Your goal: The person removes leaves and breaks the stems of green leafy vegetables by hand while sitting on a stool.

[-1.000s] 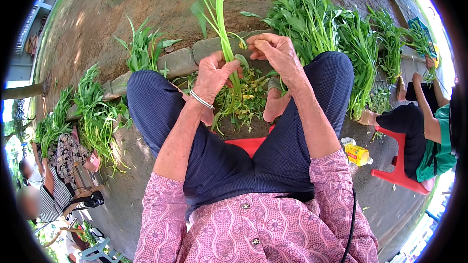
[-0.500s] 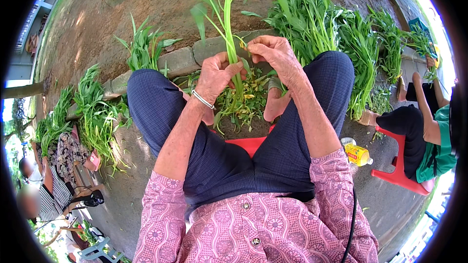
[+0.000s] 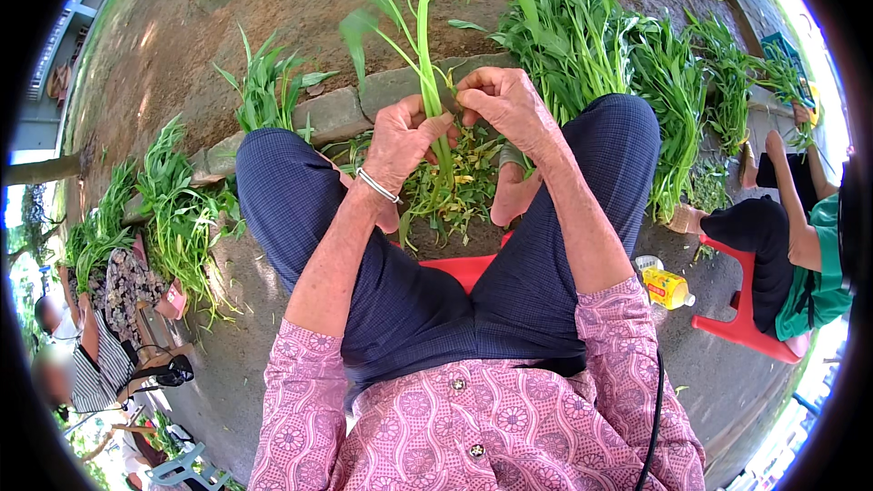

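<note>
A few pale green water spinach stalks (image 3: 425,45) stand upright in front of me, long leaves drooping from their tops. My left hand (image 3: 403,141), with a silver bangle at the wrist, is closed around their lower part. Just to the right, my right hand (image 3: 502,100) pinches at a small yellowed leaf (image 3: 449,80) by the stalks; its fingertips partly hide it. Below both hands, between my feet, lies a heap of green and yellow leaf scraps (image 3: 466,173).
A low stone kerb (image 3: 336,115) runs across ahead. Large water spinach bundles (image 3: 577,45) lean on it at right, others (image 3: 177,191) at left. Beside me at right are a yellow-labelled bottle (image 3: 668,289) and a person on a red stool (image 3: 741,305). People also sit at far left.
My right hand has shifted slightly left and down, closer to the stalks. The drooping leaves at upper left have swung a little left. My left hand keeps its hold.
</note>
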The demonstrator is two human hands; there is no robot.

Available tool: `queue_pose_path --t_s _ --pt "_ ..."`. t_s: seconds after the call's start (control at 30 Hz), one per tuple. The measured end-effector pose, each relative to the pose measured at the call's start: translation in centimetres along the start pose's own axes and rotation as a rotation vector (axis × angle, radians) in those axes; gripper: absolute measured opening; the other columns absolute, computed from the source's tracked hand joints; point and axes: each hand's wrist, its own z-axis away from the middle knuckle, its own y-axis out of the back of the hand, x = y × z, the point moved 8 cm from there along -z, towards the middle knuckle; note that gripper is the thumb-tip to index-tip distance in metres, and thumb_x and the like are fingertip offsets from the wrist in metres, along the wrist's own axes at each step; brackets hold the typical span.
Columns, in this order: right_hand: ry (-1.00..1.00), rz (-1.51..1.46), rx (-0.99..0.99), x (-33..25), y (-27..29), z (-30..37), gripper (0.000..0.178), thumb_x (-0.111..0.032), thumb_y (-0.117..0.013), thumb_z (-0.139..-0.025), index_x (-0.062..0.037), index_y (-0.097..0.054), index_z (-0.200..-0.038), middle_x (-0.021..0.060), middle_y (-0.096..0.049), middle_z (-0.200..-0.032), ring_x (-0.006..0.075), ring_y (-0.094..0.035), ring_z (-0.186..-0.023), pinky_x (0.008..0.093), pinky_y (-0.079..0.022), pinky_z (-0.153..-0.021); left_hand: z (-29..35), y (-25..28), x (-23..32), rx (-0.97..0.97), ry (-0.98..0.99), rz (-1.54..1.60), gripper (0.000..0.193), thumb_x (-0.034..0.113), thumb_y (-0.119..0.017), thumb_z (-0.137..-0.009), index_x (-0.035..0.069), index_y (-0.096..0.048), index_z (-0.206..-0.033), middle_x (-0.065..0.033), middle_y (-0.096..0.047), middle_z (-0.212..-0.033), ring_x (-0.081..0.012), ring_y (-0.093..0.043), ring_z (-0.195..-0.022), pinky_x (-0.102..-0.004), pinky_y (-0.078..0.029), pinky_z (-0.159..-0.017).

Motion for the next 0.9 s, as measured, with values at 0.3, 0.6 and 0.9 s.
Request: queue_pose_path --t_s 0.3,0.6,0.9 --pt "0.013 0.042 0.289 -0.1 1.6 -0.3 0.025 -0.014 -0.057 -0.077 0.0086 -0.065 -0.086 0.0128 -0.066 -0.069 0.015 -0.065 -0.06 0.0288 -0.05 -0.058 0.1 -0.3 0.1 0.011 0.026 -0.055 0.021 0.019 -0.062 -0.09 0.002 -0.06 -0.102 -0.0049 -0.066 -0.077 -0.0101 -0.064 -0.066 -0.0208 -0.049 -0.05" --pt "0.115 -0.058 0.58 -0.4 3.0 -0.1 0.021 -0.011 -0.054 -0.08 0.0069 -0.063 -0.086 0.011 -0.065 -0.068 0.0151 -0.064 -0.057 0.0282 -0.05 -0.057 -0.1 -1.0 -0.3 -0.035 0.026 -0.089 0.018 0.019 -0.062 -0.09 0.002 -0.06 -0.097 -0.0053 -0.067 -0.077 -0.0102 -0.063 -0.065 -0.021 -0.048 -0.05" --pt "0.137 -0.068 0.624 -1.1 3.6 0.3 0.016 -0.005 -0.053 -0.083 0.0065 -0.062 -0.09 0.0091 -0.065 -0.07 0.0134 -0.064 -0.058 0.0248 -0.05 -0.056 0.2 -1.0 0.0 -0.046 0.043 0.024 0.02 0.021 -0.062 -0.09 0.002 -0.059 -0.097 -0.006 -0.067 -0.078 -0.0122 -0.065 -0.068 -0.0218 -0.049 -0.052"
